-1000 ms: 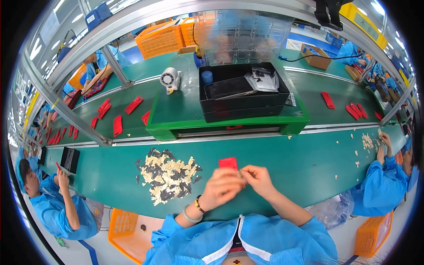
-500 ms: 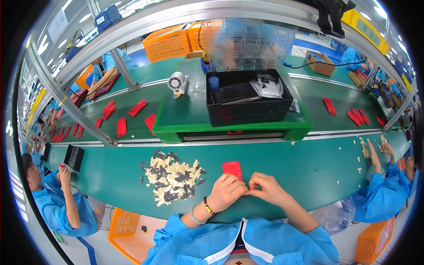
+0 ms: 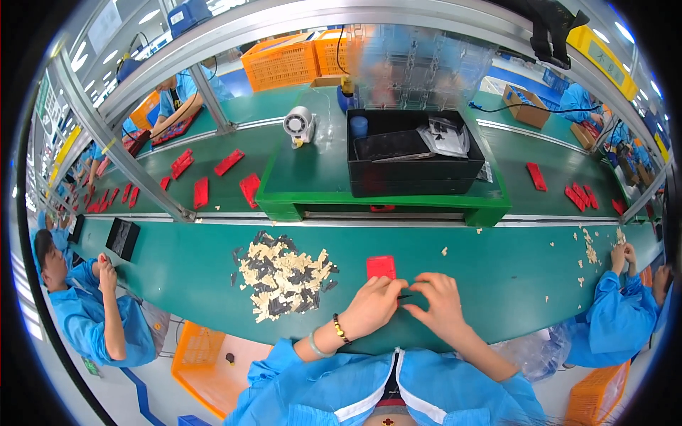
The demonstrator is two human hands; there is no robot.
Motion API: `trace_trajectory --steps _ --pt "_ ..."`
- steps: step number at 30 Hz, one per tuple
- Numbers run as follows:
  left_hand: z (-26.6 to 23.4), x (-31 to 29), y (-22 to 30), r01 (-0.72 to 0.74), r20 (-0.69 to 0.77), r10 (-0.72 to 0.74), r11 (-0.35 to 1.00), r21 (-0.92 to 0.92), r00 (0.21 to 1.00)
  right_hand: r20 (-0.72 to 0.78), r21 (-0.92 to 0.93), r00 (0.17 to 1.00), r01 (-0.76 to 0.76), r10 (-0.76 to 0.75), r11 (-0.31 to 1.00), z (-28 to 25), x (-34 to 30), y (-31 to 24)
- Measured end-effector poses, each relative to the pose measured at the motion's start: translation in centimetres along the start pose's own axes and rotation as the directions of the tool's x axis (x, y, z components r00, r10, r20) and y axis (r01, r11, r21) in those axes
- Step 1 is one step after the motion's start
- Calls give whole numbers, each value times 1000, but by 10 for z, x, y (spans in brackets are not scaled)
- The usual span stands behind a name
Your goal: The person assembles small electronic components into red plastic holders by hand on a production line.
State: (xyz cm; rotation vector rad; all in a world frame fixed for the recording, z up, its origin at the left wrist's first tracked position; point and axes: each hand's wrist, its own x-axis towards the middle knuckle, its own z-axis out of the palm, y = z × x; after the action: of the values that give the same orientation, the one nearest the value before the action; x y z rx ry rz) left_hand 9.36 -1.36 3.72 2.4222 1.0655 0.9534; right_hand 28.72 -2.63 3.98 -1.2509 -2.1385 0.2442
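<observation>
My left hand (image 3: 373, 307) is closed round a flat red rectangular part (image 3: 381, 267). The part's far end sticks out beyond the fingers, and a bit of red shows under the fingertips. A small dark strip (image 3: 405, 297) juts from the left fingertips. Just right of it is my right hand (image 3: 438, 304), thumb and fingers apart, with nothing visibly gripped. A heap of small cream and black pieces (image 3: 284, 275) lies on the green table left of my hands. One loose cream piece (image 3: 445, 250) rests beyond my right hand.
A black bin (image 3: 415, 174) with packets stands on a green raised shelf (image 3: 312, 202), beside a small white fan (image 3: 299, 124). Red parts (image 3: 201, 192) lie on the belt behind. Co-workers sit left (image 3: 99, 305) and right (image 3: 614, 309). An orange crate (image 3: 195, 358) is at lower left.
The thumb and fingers of my right hand have come apart from a pinch at the left fingertips. A cream piece now lies on the table beyond it. The view has shifted slightly.
</observation>
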Motion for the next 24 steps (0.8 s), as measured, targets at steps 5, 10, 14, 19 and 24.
trace_trajectory --steps 5,10,14,19,24 --pt "-10 -5 2 228 -36 -244 943 -244 969 -120 -78 959 249 -257 965 13 17 -13" --pt "-10 -19 -23 227 -197 -237 971 -71 951 -287 178 953 154 -98 972 37 38 7" --pt "27 -40 -42 109 9 -113 971 213 994 202 813 816 -448 542 371 68 40 51" --pt "40 -38 -45 78 43 -93 960 268 995 319 704 790 -567 523 428 86 52 65" --pt "41 -27 -53 113 9 -119 960 255 993 380 659 758 -624 531 419 92 64 68"
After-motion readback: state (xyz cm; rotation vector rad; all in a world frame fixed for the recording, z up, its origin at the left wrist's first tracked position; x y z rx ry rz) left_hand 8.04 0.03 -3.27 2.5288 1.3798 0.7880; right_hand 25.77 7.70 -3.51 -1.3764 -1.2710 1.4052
